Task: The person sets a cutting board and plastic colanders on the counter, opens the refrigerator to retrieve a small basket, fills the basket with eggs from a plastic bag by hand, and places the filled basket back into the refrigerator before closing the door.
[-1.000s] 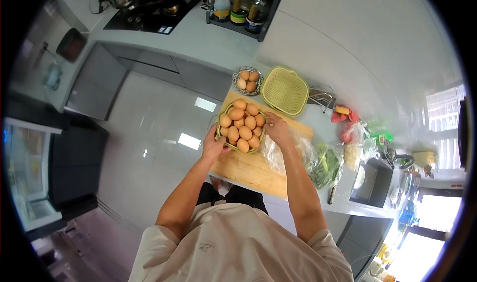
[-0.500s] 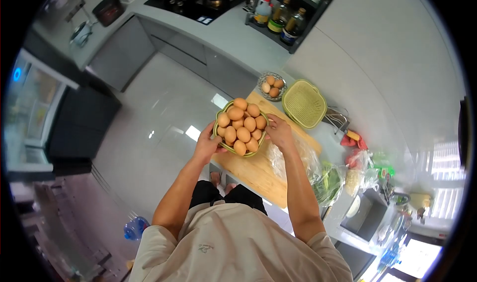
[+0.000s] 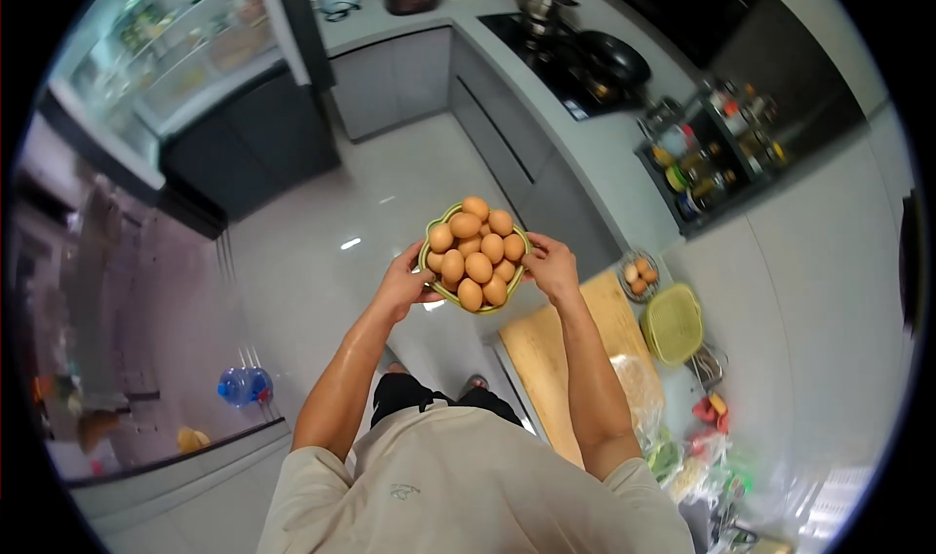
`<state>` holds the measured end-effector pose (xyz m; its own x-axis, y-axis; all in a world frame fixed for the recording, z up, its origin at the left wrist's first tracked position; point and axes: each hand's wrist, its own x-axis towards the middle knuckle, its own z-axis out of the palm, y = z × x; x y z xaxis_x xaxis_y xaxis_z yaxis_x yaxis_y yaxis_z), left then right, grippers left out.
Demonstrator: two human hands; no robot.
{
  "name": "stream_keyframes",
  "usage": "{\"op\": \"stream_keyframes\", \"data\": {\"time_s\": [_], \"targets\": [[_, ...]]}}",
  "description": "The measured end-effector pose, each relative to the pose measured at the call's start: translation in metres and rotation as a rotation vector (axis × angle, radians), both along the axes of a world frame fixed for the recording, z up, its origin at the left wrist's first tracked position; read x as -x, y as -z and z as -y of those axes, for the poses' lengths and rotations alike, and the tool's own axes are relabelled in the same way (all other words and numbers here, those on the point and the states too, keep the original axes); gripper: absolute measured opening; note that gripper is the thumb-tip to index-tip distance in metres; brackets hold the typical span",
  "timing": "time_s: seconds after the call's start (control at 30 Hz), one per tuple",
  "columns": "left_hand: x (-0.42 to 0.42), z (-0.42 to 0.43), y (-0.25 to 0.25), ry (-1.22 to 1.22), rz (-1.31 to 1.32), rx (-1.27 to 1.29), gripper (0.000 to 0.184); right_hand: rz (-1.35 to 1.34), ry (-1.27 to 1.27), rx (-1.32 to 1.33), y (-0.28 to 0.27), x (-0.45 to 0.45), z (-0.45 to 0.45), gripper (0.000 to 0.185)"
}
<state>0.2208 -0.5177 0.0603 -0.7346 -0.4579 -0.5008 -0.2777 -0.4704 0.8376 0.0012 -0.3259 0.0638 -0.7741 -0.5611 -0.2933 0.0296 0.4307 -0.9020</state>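
Observation:
Between my hands I carry a green basket (image 3: pixel 426 258) heaped with several brown eggs (image 3: pixel 478 266). My left hand (image 3: pixel 403 283) grips its left rim, thumb on top and fingers beneath. On the opposite side, my right hand (image 3: pixel 552 264) has its fingers closed round the rim. The basket is level and held out over the floor, left of a wooden cutting board (image 3: pixel 546 359). A small bowl (image 3: pixel 639 275) with more eggs stands on the counter beyond the board, beside a second, green basket (image 3: pixel 673 324).
At upper left a fridge (image 3: pixel 214 57) stands with its lit shelves exposed. The stove (image 3: pixel 561 61) bears a pot and a wok, near a bottle rack (image 3: pixel 712 159). Bagged vegetables (image 3: pixel 673 456) lie at lower right. A blue bottle (image 3: pixel 244 386) is on the floor at left.
My body has turned left, away from the cutting board. The basket of eggs has come along in both hands and is now over the floor. More of the fridge shows.

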Motion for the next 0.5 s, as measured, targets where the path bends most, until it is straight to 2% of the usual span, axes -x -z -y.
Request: {"op": "stream_keyframes", "data": {"time_s": [0.2,0.5], "targets": [[-0.062,0.118,-0.036,-0.156,0.005,0.046,0.076,-0.002,-0.151,0.001,-0.039,-0.044,0.155,0.052],[-0.159,0.334,-0.075,-0.271,-0.016,0.078,0.075,0.006,-0.333,0.056,-0.066,-0.113,0.403,0.050]]}}
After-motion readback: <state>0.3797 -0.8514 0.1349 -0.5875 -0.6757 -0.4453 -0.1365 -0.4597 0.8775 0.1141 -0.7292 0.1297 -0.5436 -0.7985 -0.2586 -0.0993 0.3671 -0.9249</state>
